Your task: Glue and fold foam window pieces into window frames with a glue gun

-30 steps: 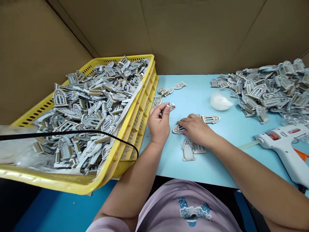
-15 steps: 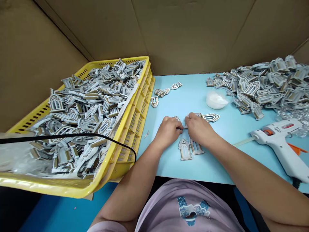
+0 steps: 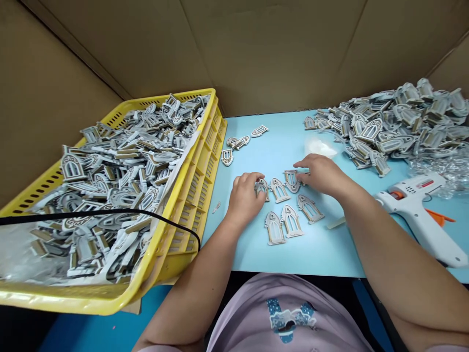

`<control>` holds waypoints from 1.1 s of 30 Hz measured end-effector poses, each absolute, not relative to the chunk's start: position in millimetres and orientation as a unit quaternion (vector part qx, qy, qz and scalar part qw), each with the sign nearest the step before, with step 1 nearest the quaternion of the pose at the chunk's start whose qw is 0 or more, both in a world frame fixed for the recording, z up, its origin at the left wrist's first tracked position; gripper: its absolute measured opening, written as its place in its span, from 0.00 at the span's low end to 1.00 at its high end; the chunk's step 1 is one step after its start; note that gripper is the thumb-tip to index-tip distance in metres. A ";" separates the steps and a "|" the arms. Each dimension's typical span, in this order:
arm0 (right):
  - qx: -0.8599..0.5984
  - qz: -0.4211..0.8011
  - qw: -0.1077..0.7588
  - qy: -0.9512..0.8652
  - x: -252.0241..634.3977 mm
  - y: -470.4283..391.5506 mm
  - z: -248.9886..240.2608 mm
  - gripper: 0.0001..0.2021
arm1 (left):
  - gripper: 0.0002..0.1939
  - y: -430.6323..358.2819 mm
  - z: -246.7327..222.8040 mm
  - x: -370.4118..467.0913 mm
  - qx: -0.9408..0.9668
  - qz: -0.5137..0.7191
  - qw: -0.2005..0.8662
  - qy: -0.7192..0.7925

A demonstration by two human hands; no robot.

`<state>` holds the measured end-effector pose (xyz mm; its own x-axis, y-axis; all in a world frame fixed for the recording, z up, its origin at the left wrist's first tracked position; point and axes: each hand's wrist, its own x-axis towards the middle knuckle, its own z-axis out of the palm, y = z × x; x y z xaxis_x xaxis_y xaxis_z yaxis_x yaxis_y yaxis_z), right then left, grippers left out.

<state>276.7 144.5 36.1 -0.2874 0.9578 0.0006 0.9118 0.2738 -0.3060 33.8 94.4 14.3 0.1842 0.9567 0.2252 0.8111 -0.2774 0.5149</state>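
Small white arched window frames with gold-brown edges lie on the light blue table. My left hand (image 3: 246, 199) has its fingers curled round an arched window frame (image 3: 261, 189) resting on the table. My right hand (image 3: 324, 177) is open, fingers apart, at the right side of another arched frame (image 3: 292, 181) that points toward me; its fingertips partly cover the edge. Between the hands lies one more frame (image 3: 280, 190). Closer to my body are a frame at the left (image 3: 274, 228), one beside it (image 3: 292, 221), and a tilted one (image 3: 309, 209).
A yellow crate (image 3: 207, 161) heaped with frames stands at left, a black cord (image 3: 146, 211) across it. A few frames (image 3: 238, 143) lie beside it. At right are a clear bowl with white contents (image 3: 319, 147), a pile of frames (image 3: 388, 124), crumpled plastic (image 3: 445, 168) and a white glue gun (image 3: 421, 205).
My hands have moved apart, the right one lifting away and opening. Frames they covered now show, and one lies tilted at the right. The view has shifted slightly.
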 end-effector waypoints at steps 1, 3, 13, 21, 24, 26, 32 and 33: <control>-0.582 0.125 0.086 -0.799 274.0 144.0 33.0 0.22 | 0.20 92.6 13.9 35.3 0.764 0.256 0.142 0.575; -0.563 0.126 0.075 -0.813 268.3 143.4 27.7 0.26 | 0.24 88.3 13.0 38.2 0.796 0.234 0.147 0.539; -0.552 0.108 0.076 -0.823 256.8 149.5 16.6 0.24 | 0.13 84.4 6.6 42.9 0.835 0.151 0.129 0.512; -0.632 0.047 0.047 -0.772 239.7 134.3 23.9 0.20 | 0.13 86.0 7.3 41.6 0.823 0.164 0.117 0.531; -0.671 0.038 0.024 -0.740 239.8 131.0 29.2 0.25 | 0.13 86.8 6.5 40.7 0.824 0.165 0.116 0.529; -0.672 0.054 0.004 -0.738 244.1 131.1 32.5 0.24 | 0.12 87.1 6.1 40.2 0.825 0.166 0.115 0.528; -0.656 0.101 -0.029 -0.748 247.3 134.4 32.6 0.19 | 0.13 87.3 5.2 40.0 0.827 0.166 0.116 0.524; -0.652 0.107 -0.026 -0.750 247.7 135.0 33.1 0.19 | 0.13 87.5 5.1 39.9 0.827 0.166 0.117 0.524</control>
<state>247.7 135.0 33.1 -0.1488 0.9726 -0.1787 0.9837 0.1270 -0.1275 39.9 87.5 5.1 0.3954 0.9057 0.1532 0.8281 -0.4236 0.3672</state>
